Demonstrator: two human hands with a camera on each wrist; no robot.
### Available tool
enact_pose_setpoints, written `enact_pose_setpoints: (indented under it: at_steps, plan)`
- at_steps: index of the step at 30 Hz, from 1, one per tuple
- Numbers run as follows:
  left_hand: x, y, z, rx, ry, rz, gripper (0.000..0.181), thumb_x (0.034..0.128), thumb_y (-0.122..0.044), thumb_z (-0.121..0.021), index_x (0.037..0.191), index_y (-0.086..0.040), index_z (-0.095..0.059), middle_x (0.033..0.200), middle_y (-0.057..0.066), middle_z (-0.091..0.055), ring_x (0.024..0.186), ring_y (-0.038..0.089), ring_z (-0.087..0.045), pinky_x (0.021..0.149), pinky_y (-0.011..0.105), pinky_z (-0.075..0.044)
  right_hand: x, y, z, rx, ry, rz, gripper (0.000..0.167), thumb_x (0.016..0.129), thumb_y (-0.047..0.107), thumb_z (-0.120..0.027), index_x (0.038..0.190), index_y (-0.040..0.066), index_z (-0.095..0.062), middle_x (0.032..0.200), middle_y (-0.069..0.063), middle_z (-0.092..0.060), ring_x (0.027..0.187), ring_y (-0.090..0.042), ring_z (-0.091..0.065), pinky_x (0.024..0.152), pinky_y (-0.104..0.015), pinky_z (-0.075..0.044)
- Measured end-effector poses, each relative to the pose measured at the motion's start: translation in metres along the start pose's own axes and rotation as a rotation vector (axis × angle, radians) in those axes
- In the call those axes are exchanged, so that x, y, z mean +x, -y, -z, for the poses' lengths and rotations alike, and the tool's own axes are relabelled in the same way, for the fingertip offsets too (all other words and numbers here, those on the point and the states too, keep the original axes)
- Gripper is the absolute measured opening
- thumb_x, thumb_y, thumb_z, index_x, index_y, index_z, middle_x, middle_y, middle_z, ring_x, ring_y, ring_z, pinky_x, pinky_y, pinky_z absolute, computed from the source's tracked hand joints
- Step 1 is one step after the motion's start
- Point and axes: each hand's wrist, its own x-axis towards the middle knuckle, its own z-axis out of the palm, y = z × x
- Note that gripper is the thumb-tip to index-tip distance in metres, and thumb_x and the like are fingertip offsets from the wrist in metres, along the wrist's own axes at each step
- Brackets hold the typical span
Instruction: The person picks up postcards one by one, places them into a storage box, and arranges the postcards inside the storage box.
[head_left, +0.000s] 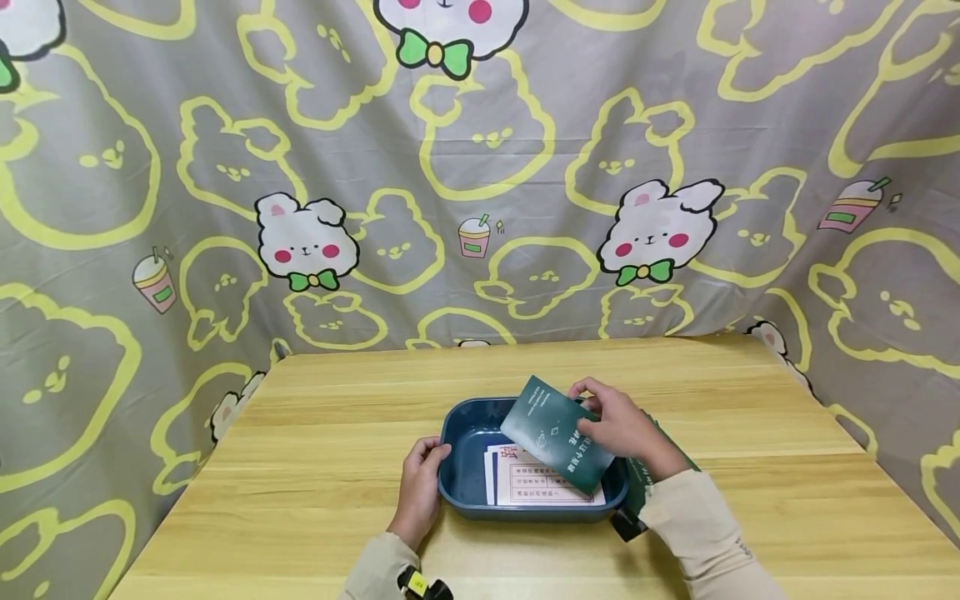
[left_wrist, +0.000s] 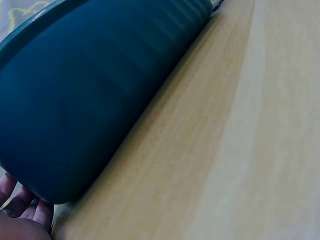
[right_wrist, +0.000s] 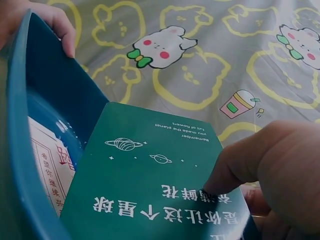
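A dark blue plastic basin (head_left: 525, 514) sits on the table. My left hand (head_left: 420, 483) grips its left end, thumb at the rim and fingers outside; in the left wrist view those fingers (left_wrist: 42, 214) lie against the basin's corner. Over the basin's right part, my right hand (head_left: 618, 421) pinches a green card (head_left: 547, 433) by its edge, tilted. White Chinese characters and ringed planets are printed on it, clear in the right wrist view. Below, white cards with red print (head_left: 543, 493) lie on the basin floor, partly covered by the green card.
Right of the basin, another green printed item (head_left: 637, 483) lies on the table, mostly hidden under my right forearm. The wooden table (head_left: 300, 467) reaches back to a grey cloth (head_left: 450, 275) with yellow outlines and white rabbit heads.
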Motion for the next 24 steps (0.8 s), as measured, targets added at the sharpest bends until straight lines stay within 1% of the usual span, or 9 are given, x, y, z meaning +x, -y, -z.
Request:
enact_pose_setpoints:
  at_steps: [3, 7, 10, 18, 20, 24]
  plan:
    - [0.0, 0.0, 0.0, -0.002, -0.006, -0.004, 0.023, 0.0959, -0.009, -0.052, 0.11, 0.009, -0.052, 0.105, 0.011, -0.05, 0.096, 0.022, -0.049, 0.078, 0.023, -0.045, 0.0, 0.0, -0.002, -0.031, 0.001, 0.036, 0.029, 0.082, -0.004, -0.061, 0.109, 0.006, -0.055, 0.084, -0.007, -0.06, 0.061, -0.017, -0.051, 0.056, -0.031, -0.044]
    - [0.001, 0.0, -0.001, -0.006, -0.01, -0.005, 0.023, 0.0952, -0.008, -0.052, 0.109, 0.01, -0.053, 0.104, 0.011, -0.051, 0.095, 0.021, -0.049, 0.078, 0.023, -0.045, 0.0, 0.0, -0.003, -0.066, 0.011, 0.091, 0.029, 0.081, -0.007, -0.061, 0.107, 0.006, -0.056, 0.084, -0.006, -0.058, 0.058, -0.016, -0.047, 0.055, -0.029, -0.041]
    - [0.001, 0.001, -0.001, -0.012, -0.011, -0.008, 0.022, 0.0947, -0.008, -0.053, 0.108, 0.01, -0.053, 0.103, 0.011, -0.05, 0.095, 0.021, -0.049, 0.078, 0.023, -0.045, -0.001, 0.0, -0.005, -0.089, 0.025, 0.125, 0.031, 0.079, -0.008, -0.06, 0.106, 0.007, -0.056, 0.084, -0.005, -0.056, 0.059, -0.015, -0.046, 0.056, -0.029, -0.039]
    - [0.001, 0.002, -0.002, -0.006, -0.015, -0.008, 0.021, 0.0946, -0.007, -0.053, 0.108, 0.009, -0.053, 0.103, 0.011, -0.05, 0.094, 0.021, -0.049, 0.078, 0.022, -0.045, -0.001, 0.001, -0.01, -0.144, 0.042, 0.12, 0.03, 0.078, -0.005, -0.062, 0.104, 0.01, -0.058, 0.091, -0.004, -0.058, 0.075, -0.017, -0.051, 0.064, -0.033, -0.044]
    - [0.001, 0.001, -0.002, -0.003, -0.019, -0.01, 0.021, 0.0944, -0.007, -0.053, 0.108, 0.009, -0.053, 0.102, 0.011, -0.051, 0.094, 0.021, -0.049, 0.078, 0.022, -0.045, 0.0, 0.001, -0.012, -0.171, 0.048, 0.126, 0.03, 0.078, -0.005, -0.061, 0.104, 0.011, -0.058, 0.091, -0.003, -0.058, 0.075, -0.017, -0.052, 0.064, -0.032, -0.045]
    - [0.001, 0.0, -0.002, 0.004, -0.02, -0.011, 0.021, 0.0947, -0.007, -0.052, 0.108, 0.009, -0.053, 0.103, 0.011, -0.05, 0.095, 0.022, -0.049, 0.078, 0.022, -0.045, 0.001, 0.0, -0.015, -0.207, 0.065, 0.134, 0.03, 0.078, -0.005, -0.061, 0.104, 0.01, -0.058, 0.086, -0.001, -0.058, 0.07, -0.015, -0.051, 0.063, -0.031, -0.044]
